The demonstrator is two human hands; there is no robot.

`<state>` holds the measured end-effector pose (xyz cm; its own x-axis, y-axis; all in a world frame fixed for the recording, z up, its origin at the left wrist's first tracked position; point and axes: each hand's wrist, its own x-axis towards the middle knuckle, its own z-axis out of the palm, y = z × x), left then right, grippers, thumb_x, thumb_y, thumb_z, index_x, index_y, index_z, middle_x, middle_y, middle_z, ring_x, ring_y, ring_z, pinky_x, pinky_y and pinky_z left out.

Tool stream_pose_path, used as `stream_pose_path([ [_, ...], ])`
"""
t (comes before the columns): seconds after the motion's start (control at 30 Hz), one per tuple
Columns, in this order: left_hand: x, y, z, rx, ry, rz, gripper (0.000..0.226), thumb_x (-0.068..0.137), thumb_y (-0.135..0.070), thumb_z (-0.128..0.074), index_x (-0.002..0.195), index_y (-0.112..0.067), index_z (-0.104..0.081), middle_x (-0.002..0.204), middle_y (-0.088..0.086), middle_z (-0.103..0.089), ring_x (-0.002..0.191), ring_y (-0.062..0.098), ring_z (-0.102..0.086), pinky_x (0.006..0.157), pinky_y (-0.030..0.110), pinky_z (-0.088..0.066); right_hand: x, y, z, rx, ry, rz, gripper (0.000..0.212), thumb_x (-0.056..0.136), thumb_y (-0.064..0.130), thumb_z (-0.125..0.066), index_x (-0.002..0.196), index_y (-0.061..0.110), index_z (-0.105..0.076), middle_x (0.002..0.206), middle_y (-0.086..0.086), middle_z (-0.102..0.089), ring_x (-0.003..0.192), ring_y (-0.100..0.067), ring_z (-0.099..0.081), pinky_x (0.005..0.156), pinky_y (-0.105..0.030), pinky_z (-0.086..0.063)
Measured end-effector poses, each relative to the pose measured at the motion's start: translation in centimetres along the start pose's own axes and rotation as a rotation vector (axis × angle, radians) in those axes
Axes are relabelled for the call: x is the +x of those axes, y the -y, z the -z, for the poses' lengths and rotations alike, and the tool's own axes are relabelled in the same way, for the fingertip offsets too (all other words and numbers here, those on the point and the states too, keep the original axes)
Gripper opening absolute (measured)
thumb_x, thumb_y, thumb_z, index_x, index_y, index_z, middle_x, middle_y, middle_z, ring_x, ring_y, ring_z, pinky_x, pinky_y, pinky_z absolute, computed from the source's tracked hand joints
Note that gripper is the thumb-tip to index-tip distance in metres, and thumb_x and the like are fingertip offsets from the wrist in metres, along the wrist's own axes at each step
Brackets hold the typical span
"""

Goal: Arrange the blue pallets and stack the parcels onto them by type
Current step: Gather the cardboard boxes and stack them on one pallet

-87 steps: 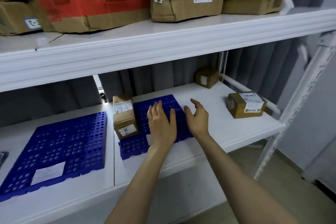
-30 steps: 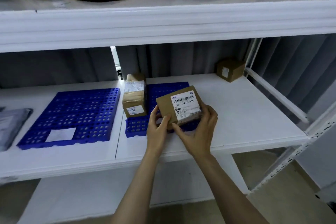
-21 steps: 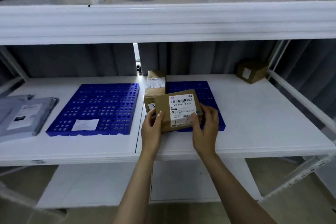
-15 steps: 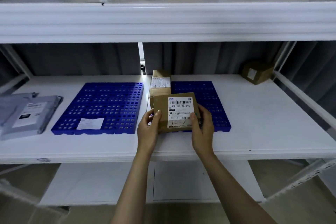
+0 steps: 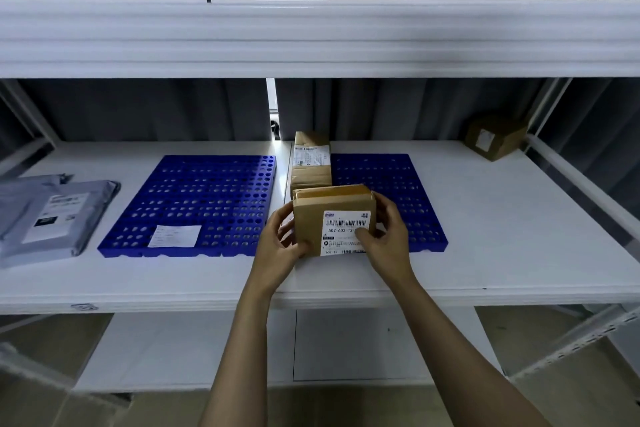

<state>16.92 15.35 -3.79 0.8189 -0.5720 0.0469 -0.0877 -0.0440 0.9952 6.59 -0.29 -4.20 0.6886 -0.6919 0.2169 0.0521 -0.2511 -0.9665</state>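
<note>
Over the right blue pallet [image 5: 412,198], left hand [image 5: 277,246] and right hand [image 5: 388,239] clasp a cardboard parcel [image 5: 329,215]; forearms extended.

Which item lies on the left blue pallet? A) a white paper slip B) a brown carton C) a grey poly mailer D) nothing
A: a white paper slip lies near the front edge of the left blue pallet. The grey mailers lie on the shelf beside it, and the left hand and right hand hold the labelled carton.
</note>
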Motion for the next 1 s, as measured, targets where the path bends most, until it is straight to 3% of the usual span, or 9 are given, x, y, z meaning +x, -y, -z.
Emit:
stream_pose_path([
  [0.27,0.9,1.0,0.1,-0.015,0.004,-0.047,0.077,0.079,0.002,-0.073,0.142,-0.026,-0.038,0.143,-0.004,-0.047,0.126,0.007,-0.045,0.088,0.012,-0.047,0.5,-0.7,-0.6,-0.055,0.013,-0.003,0.072,0.079,0.005,-0.075,0.138,0.025,-0.039,0.127,0.008,-0.050,0.111,-0.007,-0.053,0.075,-0.007,-0.051],
  [0.37,1.0,1.3,-0.1,-0.007,-0.015,-0.056,0.074,0.081,0.001,-0.071,0.140,-0.029,-0.039,0.141,-0.006,-0.048,0.127,0.007,-0.045,0.095,0.020,-0.046,0.6,-1.1,-0.7,-0.090,0.018,0.003,0.074,0.078,0.009,-0.077,0.138,0.027,-0.038,0.130,0.008,-0.050,0.116,-0.009,-0.051,0.077,-0.006,-0.049],
  [0.53,1.0,1.5,-0.5,0.013,-0.048,-0.047,0.069,0.084,0.001,-0.067,0.132,-0.038,-0.036,0.132,-0.011,-0.047,0.122,0.005,-0.044,0.085,0.014,-0.047,0.9,-1.7,-0.8,-0.104,0.022,0.022,0.075,0.076,0.010,-0.079,0.137,0.028,-0.039,0.136,-0.001,-0.052,0.123,-0.018,-0.053,0.095,-0.035,-0.054],
  [0.77,1.7,1.4,-0.7,0.040,-0.054,-0.052,0.070,0.085,-0.002,-0.068,0.135,-0.038,-0.033,0.132,-0.011,-0.047,0.117,0.004,-0.047,0.076,0.012,-0.051,1.4,-1.9,-1.1,-0.115,0.024,0.019,0.075,0.077,0.011,-0.078,0.135,0.036,-0.038,0.137,0.003,-0.050,0.125,-0.018,-0.052,0.094,-0.045,-0.054],
  [0.93,1.8,1.5,-0.9,0.042,-0.048,-0.002,0.080,0.083,-0.006,-0.072,0.147,-0.024,-0.027,0.136,-0.006,-0.046,0.119,0.008,-0.047,0.081,0.018,-0.051,1.5,-1.9,-0.8,-0.109,0.055,0.007,0.072,0.081,0.008,-0.073,0.138,0.031,-0.036,0.137,0.002,-0.049,0.124,-0.019,-0.052,0.094,-0.042,-0.054],
  [1.0,1.9,1.5,-1.1,0.041,-0.046,0.015,0.078,0.083,-0.006,-0.071,0.146,-0.022,-0.029,0.133,-0.003,-0.049,0.117,0.011,-0.050,0.076,0.014,-0.053,1.6,-1.8,-0.7,-0.127,0.067,0.007,0.070,0.083,0.007,-0.072,0.140,0.026,-0.035,0.136,0.000,-0.050,0.122,-0.016,-0.052,0.091,-0.033,-0.056],
])
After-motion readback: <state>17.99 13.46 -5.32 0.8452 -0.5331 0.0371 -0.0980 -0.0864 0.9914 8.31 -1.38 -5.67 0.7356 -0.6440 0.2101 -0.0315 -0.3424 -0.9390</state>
